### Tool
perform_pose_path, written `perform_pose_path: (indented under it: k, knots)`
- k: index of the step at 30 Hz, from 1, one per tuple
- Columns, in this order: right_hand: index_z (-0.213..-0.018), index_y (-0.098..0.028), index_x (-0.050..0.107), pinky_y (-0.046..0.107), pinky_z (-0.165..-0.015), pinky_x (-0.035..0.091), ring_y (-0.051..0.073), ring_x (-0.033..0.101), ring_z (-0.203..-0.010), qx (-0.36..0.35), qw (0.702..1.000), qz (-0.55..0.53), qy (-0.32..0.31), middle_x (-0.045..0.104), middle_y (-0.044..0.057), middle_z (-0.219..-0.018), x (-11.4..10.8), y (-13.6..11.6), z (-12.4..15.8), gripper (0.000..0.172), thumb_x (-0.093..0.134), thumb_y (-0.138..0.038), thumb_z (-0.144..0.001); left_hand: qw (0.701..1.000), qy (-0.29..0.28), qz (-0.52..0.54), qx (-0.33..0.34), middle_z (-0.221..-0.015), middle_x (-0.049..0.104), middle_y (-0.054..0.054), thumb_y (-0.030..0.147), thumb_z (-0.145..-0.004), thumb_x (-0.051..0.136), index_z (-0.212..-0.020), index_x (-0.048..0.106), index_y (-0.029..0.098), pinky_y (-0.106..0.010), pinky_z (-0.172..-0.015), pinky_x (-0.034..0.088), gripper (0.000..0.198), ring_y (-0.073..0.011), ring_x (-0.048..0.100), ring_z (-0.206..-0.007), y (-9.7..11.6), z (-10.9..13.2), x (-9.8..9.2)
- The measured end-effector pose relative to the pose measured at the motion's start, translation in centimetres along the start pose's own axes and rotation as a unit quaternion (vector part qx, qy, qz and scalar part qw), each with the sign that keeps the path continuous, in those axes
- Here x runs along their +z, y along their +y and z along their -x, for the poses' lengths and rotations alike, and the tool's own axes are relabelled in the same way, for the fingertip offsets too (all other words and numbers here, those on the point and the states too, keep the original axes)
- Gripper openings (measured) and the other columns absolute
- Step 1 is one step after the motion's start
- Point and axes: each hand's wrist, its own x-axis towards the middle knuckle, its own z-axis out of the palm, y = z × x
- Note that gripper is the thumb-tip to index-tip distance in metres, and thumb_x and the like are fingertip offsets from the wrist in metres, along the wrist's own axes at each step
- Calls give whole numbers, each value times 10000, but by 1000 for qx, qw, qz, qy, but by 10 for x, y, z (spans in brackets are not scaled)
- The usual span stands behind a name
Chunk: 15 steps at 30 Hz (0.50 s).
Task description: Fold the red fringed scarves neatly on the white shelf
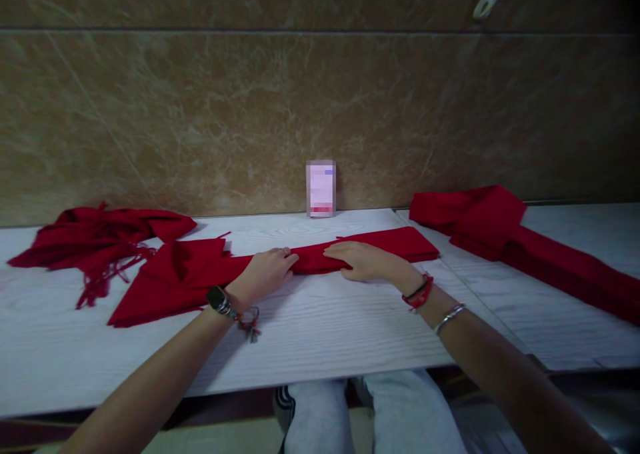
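A red scarf (400,242) lies folded into a long, flat band across the white tabletop, its left end spreading into a wide triangular flap. My left hand (269,272) presses on the band with its fingers curled over the cloth; a watch and a beaded bracelet circle that wrist. To its right, my right hand (367,261) rests on the same band, fingers stretched out and lying flat. Red string and silver bracelets are on the right wrist. Both palms hide part of the cloth beneath them.
A crumpled red fringed cloth (125,231) lies at the left. Another folded red cloth (500,231) stretches off to the right. A phone (321,189) with a blurred screen leans against the brown marbled wall (225,121). The white tabletop (320,334) has a seam on the right.
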Motion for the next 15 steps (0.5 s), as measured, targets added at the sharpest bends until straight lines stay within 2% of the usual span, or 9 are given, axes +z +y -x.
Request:
perform_pose_path:
  k: [2, 5, 8, 11, 13, 15]
  knots:
    - [-1257, -119, 495, 399, -1016, 348, 237, 456, -1201, -6, 1000, 12, 24, 521, 131, -1288, 3, -7, -2, 488, 522, -207, -778, 1000, 5, 5, -5, -928, 630, -89, 227, -891, 410, -1035, 578, 159, -290, -670, 469, 231, -208, 612, -835, -2, -2, 2]
    - [-1277, -105, 469, 434, -1017, 341, 259, 463, -1192, -2, 998, 42, 56, 516, 148, -1289, 11, -16, -8, 494, 511, -265, -812, 1000, 7, 14, -9, -896, 650, -94, 181, -903, 366, -1025, 588, 156, -292, -652, 469, 254, -210, 628, -805, -8, -4, 5]
    - [-1290, -71, 445, 404, -996, 378, 242, 489, -1171, 12, 996, 65, 62, 518, 170, -1280, 25, -16, -12, 467, 418, -130, -827, 999, -3, 37, 4, -937, 661, -94, 105, -864, 387, -1070, 580, 161, -285, -694, 475, 288, -201, 631, -846, -11, -2, 3]
    - [-1286, -72, 453, 374, -1004, 381, 215, 459, -1204, -2, 996, 69, 61, 492, 159, -1309, 39, -8, -10, 521, 333, -6, -783, 994, -11, 87, 58, -1086, 633, -87, 113, -843, 432, -1158, 549, 172, -275, -807, 467, 341, -184, 597, -973, -14, 10, -7]
    - [-1282, -102, 467, 380, -1011, 379, 202, 445, -1217, -13, 996, 64, 60, 495, 130, -1313, 46, -2, -8, 550, 303, 14, -769, 989, 18, 123, 78, -1182, 589, -82, 193, -861, 454, -1205, 522, 176, -280, -896, 437, 351, -177, 556, -1055, -22, 27, -14]
    - [-1289, -117, 464, 394, -1024, 362, 199, 440, -1221, -21, 996, 53, 62, 501, 120, -1310, 48, -1, -9, 545, 293, -4, -783, 986, 90, 141, 26, -1230, 555, -84, 251, -882, 428, -1205, 523, 167, -300, -961, 395, 347, -177, 515, -1111, -43, 53, -16]
